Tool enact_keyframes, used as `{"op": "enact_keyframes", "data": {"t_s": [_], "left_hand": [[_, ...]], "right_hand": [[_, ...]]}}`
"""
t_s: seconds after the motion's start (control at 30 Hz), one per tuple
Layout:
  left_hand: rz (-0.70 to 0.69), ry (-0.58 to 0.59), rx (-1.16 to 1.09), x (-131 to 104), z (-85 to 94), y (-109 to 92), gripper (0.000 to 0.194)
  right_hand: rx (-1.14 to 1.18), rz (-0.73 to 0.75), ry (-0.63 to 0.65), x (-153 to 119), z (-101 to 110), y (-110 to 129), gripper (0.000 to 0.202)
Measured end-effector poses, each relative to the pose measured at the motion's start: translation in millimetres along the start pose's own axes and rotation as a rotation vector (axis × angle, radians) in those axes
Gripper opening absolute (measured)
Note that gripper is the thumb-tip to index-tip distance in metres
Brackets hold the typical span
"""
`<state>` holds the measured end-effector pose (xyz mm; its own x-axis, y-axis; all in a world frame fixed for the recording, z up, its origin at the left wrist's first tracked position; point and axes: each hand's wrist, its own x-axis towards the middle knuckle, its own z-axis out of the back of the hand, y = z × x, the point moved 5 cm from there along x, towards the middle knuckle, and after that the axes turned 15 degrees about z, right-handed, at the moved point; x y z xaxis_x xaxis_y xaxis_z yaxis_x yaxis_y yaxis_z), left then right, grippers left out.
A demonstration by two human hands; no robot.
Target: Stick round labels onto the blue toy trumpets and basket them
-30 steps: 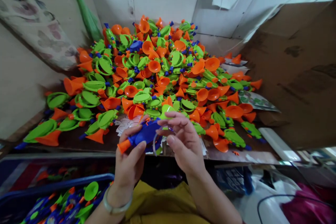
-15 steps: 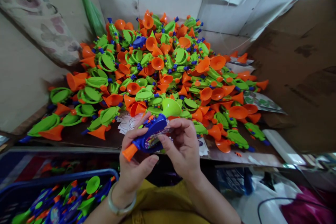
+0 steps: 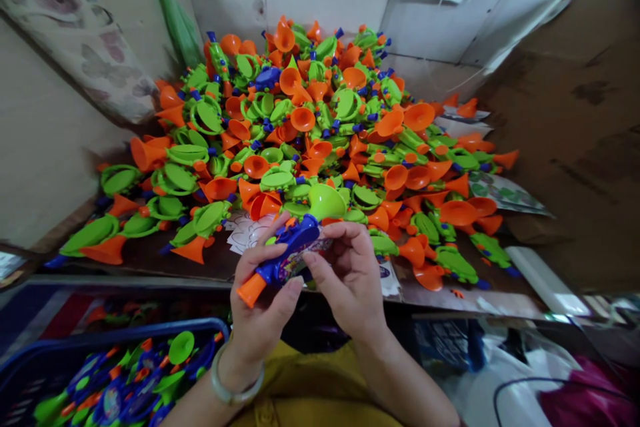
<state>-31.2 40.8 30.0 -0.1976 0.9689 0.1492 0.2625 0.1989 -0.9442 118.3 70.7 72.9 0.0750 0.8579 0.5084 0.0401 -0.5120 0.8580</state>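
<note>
My left hand (image 3: pixel 260 293) is closed around a blue toy trumpet (image 3: pixel 295 240) with a lime-green bell (image 3: pixel 327 202) and an orange mouthpiece (image 3: pixel 251 290). The trumpet tilts, its bell pointing away and to the right. On its round face, turned toward my right hand (image 3: pixel 350 280), is a colourful picture sticker (image 3: pixel 295 260). My right thumb and forefinger are pinched at the right edge of this sticker; the fingers partly hide it. Behind the hands lies a large heap of green toy trumpets (image 3: pixel 277 178) with orange bells and blue ends.
A blue basket (image 3: pixel 150 330) of blue trumpets with green bells stands low on the left. Printed paper sheets (image 3: pixel 245 230) lie under the heap's front edge. On the right are a big cardboard box (image 3: pixel 575 113), a white bar (image 3: pixel 547 280) and plastic bags (image 3: pixel 520 373).
The trumpet has turned slightly in my left hand, so its round face shows more edge-on. My left thumb has come closer to the sticker. The whole view has shifted a little.
</note>
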Motion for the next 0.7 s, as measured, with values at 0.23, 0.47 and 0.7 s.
{"op": "enact_keyframes", "data": {"t_s": [0.23, 0.47, 0.7], "left_hand": [[-0.005, -0.088, -0.010, 1.4, -3.9, 1.5, 0.026], [0.001, -0.116, -0.061, -4.0, -3.9, 4.8, 0.027], [0.029, -0.141, -0.051, -5.7, -0.2, 9.3, 0.028]], "right_hand": [[-0.057, 0.068, 0.006, -0.6, -2.0, 0.3, 0.027], [-0.451, 0.378, 0.049, 5.4, -1.0, 11.8, 0.014], [-0.417, 0.312, 0.056, 10.8, -2.3, 7.9, 0.011]]}}
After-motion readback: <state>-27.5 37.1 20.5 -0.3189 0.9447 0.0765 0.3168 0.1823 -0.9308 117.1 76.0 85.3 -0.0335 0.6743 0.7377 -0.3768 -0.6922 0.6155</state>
